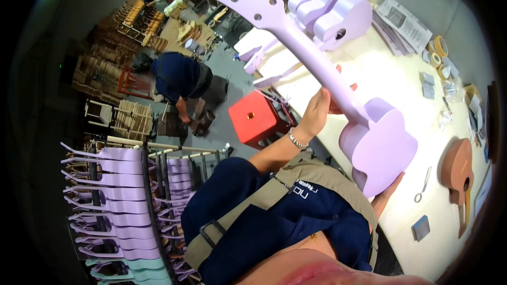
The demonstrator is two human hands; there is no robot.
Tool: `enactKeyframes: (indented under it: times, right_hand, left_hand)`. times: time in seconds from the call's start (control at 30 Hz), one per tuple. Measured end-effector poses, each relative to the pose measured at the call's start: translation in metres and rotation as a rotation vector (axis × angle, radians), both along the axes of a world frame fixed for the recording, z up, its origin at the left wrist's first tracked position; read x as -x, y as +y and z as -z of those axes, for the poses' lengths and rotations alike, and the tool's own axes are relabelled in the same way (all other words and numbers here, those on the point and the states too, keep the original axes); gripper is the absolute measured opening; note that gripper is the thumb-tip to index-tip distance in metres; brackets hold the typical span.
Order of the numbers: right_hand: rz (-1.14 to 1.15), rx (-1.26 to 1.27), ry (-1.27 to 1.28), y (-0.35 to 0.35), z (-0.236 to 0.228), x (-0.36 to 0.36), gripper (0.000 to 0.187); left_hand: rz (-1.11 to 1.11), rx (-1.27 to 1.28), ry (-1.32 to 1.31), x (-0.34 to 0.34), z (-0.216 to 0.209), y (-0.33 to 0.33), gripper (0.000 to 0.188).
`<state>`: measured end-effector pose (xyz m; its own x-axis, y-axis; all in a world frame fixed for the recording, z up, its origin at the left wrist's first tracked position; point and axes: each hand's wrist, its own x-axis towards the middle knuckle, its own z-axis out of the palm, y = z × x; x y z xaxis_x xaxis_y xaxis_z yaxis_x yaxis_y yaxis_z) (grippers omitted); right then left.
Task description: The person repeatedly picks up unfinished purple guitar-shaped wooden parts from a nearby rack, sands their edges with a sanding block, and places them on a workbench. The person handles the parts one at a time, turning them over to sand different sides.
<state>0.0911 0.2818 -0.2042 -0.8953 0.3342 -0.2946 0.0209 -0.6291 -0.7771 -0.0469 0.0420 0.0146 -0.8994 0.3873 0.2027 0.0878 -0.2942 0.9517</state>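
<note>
A lilac ukulele (383,153) without strings is held up at a slant over the white worktable (393,76), its smooth back toward me. Its headstock, with several round peg holes, points to the far left. My left hand (318,110), with a beaded bracelet at the wrist, is closed around the neck near the body. The lower end of the body rests against my right hand (390,192), whose fingers are partly hidden beneath it. Beyond the neck, several more lilac ukuleles (356,13) stand close together on the table.
On the table's right lie a brown ukulele (455,166), a thin metal tool (424,182), a blue-grey block (421,228), papers (404,24) and tape rolls (440,46). A red stool (256,116) stands left of it. Racked lilac ukuleles (127,192) and a bent-over person (179,76) are further left.
</note>
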Motion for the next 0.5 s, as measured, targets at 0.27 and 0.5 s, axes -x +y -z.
enactKeyframes:
  times: [0.27, 0.5]
  right_hand:
    - [-0.042, 0.032, -0.014, 0.000, 0.000, 0.001, 0.046]
    - [-0.220, 0.144, -0.099, -0.004, 0.004, 0.003, 0.053]
  left_hand:
    - [-0.045, -0.047, 0.070, 0.005, 0.001, 0.001, 0.067]
    - [0.082, -0.352, 0.074, 0.024, -0.015, 0.000, 0.049]
